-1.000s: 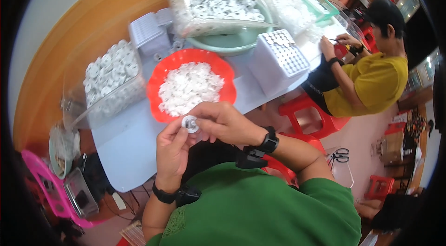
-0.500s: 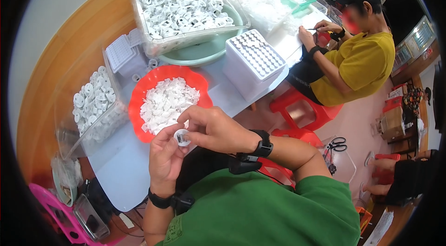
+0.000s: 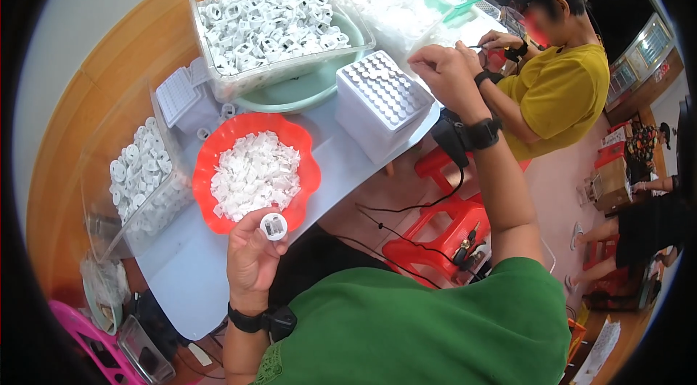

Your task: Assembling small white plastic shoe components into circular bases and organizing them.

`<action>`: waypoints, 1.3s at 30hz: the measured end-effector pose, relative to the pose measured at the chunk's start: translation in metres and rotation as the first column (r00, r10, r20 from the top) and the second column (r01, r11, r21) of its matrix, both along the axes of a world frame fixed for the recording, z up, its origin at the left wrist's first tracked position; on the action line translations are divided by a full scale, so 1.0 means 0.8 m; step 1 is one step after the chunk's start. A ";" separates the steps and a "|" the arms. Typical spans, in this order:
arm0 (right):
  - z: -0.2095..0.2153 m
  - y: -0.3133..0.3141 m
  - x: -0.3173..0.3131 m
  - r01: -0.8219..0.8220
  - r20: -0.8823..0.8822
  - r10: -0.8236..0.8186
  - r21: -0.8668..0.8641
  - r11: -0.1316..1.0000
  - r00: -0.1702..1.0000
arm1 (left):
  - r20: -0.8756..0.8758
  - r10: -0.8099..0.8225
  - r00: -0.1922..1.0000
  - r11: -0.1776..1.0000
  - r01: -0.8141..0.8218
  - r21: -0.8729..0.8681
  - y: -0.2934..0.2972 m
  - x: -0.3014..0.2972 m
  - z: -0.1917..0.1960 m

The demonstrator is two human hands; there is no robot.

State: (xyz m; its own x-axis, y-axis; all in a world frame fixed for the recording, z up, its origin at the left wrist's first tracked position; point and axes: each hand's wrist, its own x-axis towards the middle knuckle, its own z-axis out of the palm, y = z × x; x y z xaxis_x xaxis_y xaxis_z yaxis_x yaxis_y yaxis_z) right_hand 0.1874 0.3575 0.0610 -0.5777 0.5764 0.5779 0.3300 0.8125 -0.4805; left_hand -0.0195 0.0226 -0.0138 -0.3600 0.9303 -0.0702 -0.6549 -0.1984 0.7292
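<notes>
My left hand [image 3: 250, 258] pinches a small round white plastic part [image 3: 274, 226] with a rectangular window in its face, at the near edge of the red bowl [image 3: 310, 195]. Small white plastic pieces [image 3: 255, 176] fill that bowl. My right hand [image 3: 449, 78] is raised beside the white box [image 3: 374, 123], whose top holds rows of round white pieces [image 3: 388, 89]. Its fingers are curled together, and what they hold, if anything, is hidden.
A large clear bin [image 3: 283, 69] of round white parts rests over a pale green basin [image 3: 290, 94]. Another clear bin [image 3: 181, 181] stands at the left. A co-worker in yellow [image 3: 559, 94] sits at the right, near a red stool [image 3: 435, 240]. Cables hang below my right arm.
My right hand has left the round part and moved up and right, beside the white box. My left hand keeps the part, its windowed face now turned into view.
</notes>
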 end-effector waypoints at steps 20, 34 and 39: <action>-0.017 0.011 -0.013 -0.009 0.136 0.014 -0.037 0.999 0.991 | -0.022 0.065 0.998 0.998 -0.065 0.016 0.000 0.002 -0.003; 0.029 -0.121 -0.021 -0.295 -0.019 0.295 -0.055 0.954 0.955 | 0.104 0.047 0.993 0.994 -0.058 0.097 -0.004 0.001 -0.014; -0.013 -0.221 -0.085 -0.533 -0.058 0.549 0.173 0.828 0.834 | 0.107 0.007 0.994 0.996 -0.016 0.088 -0.006 0.008 -0.014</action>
